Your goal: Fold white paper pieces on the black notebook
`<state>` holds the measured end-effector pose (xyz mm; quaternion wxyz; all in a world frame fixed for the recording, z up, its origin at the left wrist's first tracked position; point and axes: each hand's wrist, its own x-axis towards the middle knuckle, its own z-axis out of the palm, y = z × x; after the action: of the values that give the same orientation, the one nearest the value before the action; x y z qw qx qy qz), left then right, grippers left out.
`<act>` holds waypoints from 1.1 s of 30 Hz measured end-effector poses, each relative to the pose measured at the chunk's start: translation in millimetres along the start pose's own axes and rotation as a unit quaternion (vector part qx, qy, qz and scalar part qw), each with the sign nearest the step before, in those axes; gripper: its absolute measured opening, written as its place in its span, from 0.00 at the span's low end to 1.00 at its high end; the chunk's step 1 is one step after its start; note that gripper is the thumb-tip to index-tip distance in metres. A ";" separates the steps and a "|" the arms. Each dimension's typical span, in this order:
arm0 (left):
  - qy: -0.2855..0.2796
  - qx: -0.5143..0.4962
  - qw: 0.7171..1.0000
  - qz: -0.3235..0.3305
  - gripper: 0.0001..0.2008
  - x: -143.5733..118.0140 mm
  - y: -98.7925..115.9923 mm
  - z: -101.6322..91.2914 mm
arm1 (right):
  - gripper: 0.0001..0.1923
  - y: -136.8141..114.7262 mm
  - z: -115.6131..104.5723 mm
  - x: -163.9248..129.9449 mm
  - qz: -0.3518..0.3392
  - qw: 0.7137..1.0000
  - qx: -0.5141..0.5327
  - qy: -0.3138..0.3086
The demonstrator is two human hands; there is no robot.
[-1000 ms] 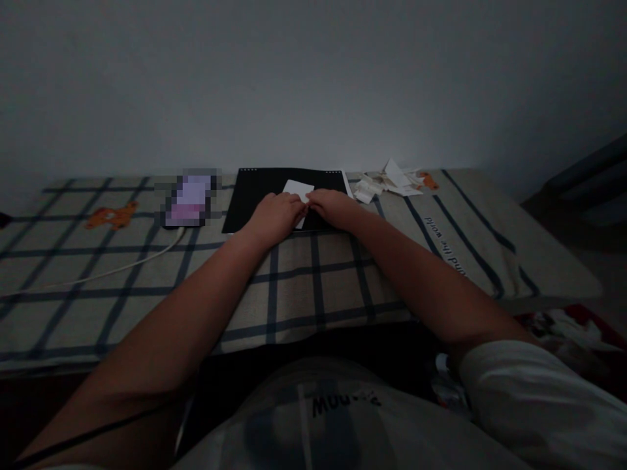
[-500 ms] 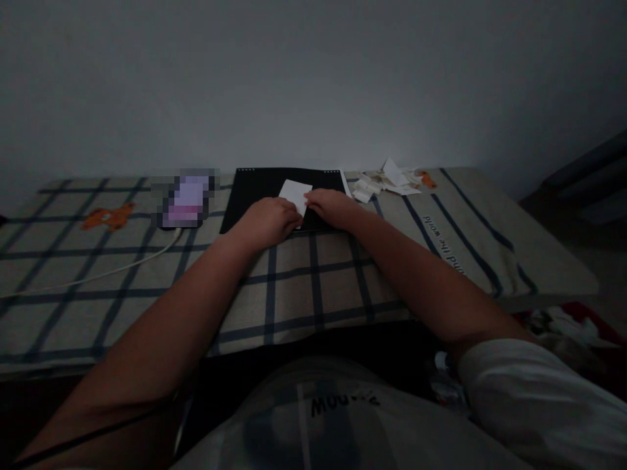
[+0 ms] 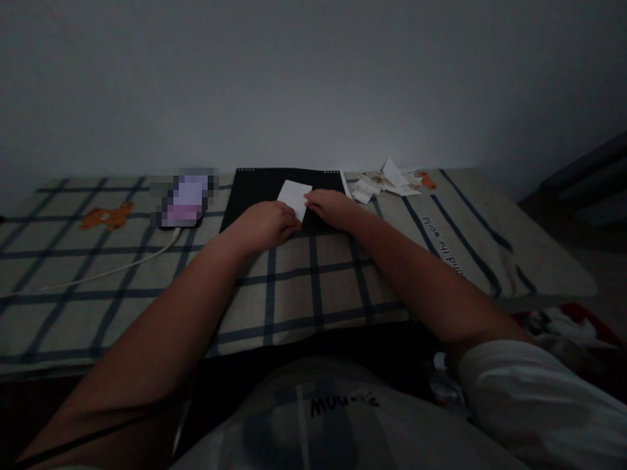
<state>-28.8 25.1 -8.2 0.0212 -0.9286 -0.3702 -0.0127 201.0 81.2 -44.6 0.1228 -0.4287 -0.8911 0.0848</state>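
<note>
Both hands [image 3: 300,217] on white paper [image 3: 294,196], black mat [image 3: 255,189]

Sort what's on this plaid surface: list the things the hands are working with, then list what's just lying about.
In hand:
left hand and right hand, both on the white paper piece
black board under the paper

Lying about:
pile of paper scraps at the far right
blurred device with a white cable, to the left
plaid cloth

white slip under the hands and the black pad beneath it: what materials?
White slip: thin matte paper by its flat look and crisp corners. Black pad: probably matte card or a plastic cover; light dots along its far edge suggest binding holes. Dim light leaves it open.
</note>
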 end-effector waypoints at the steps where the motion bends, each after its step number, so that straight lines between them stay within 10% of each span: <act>1: 0.000 -0.008 1.000 -0.001 0.19 -1.4 -0.1 -0.1 | 0.18 -0.2 -0.3 -0.3 -0.001 1.000 0.002 0.000; 13: 0.128 -0.139 0.982 -0.010 0.22 -0.8 -14.3 19.6 | 0.18 -2.6 -7.9 -4.1 -0.055 0.997 -0.051 -0.007; 33: 0.062 -0.081 0.994 -0.051 0.26 0.3 -21.5 23.2 | 0.20 -9.2 -17.7 -11.2 -0.123 0.980 -0.155 -0.016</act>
<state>-43.2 42.0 -30.7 -0.0315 -0.9047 -0.4127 -0.1010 206.1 67.5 -27.1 0.0497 -0.3286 -0.9410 -0.0631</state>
